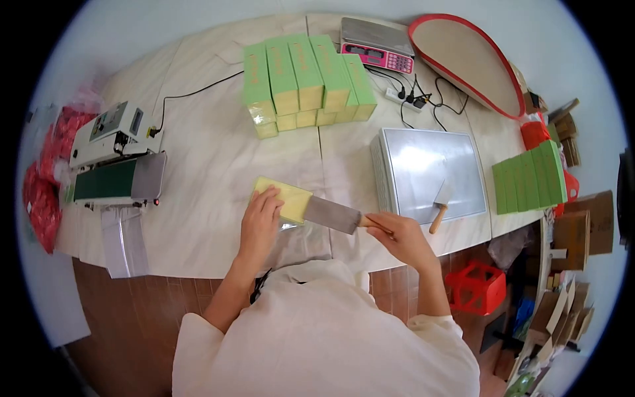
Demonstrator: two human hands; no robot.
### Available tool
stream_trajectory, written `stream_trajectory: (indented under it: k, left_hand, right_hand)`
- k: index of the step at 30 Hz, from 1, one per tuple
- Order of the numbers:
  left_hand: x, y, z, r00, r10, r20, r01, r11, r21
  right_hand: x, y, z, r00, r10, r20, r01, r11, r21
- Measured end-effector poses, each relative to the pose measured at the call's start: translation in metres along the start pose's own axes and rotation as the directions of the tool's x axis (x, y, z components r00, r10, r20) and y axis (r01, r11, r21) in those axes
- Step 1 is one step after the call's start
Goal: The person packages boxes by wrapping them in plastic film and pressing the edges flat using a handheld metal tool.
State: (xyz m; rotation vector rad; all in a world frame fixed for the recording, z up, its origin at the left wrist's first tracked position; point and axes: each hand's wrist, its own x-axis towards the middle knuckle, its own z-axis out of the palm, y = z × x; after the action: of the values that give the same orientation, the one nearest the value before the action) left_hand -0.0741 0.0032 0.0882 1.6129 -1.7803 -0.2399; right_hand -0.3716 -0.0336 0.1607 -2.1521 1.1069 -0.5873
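My left hand lies over the left part of a pale yellow box, its fingers bent across the top. In my right hand is the wooden handle of a scraper with a broad rectangular metal blade. The blade's far end meets the right side of the box; whether it slips under or only touches cannot be seen. Clear plastic film is on the table below the box. To the right, a smaller wooden-handled spatula rests on a flat metal plate machine.
Stacked green-and-yellow boxes stand at the back, near a pink digital scale and a power strip. Another green box row is at right. A conveyor-like machine and film sheets sit at left.
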Motion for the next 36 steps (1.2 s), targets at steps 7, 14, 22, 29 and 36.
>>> stream_trajectory:
  k: [7, 14, 22, 29, 36]
  left_hand:
    - [0.001, 0.003, -0.005, 0.998, -0.063, 0.008, 0.064, 0.997, -0.036]
    - [-0.007, 0.010, -0.032, 0.984, -0.172, 0.049, 0.175, 0.982, -0.069]
    - [-0.010, -0.038, -0.051, 0.985, -0.162, -0.064, 0.165, 0.985, 0.041]
    - [0.005, -0.036, -0.054, 0.958, -0.106, 0.267, 0.149, 0.978, -0.147]
    - [0.016, -0.035, -0.047, 0.943, -0.006, 0.334, 0.096, 0.962, -0.255]
  right_hand:
    - [0.003, 0.013, 0.032, 0.972, 0.079, -0.223, -0.072, 0.997, 0.040]
    - [0.016, 0.004, 0.073, 0.953, 0.038, -0.301, -0.050, 0.998, -0.033]
    - [0.028, -0.011, 0.072, 0.974, -0.038, -0.221, 0.009, 0.991, -0.131]
    - [0.031, -0.020, 0.079, 0.979, -0.077, -0.190, 0.058, 0.993, -0.106]
    - [0.033, -0.025, 0.077, 0.987, -0.100, -0.125, 0.089, 0.992, -0.090]
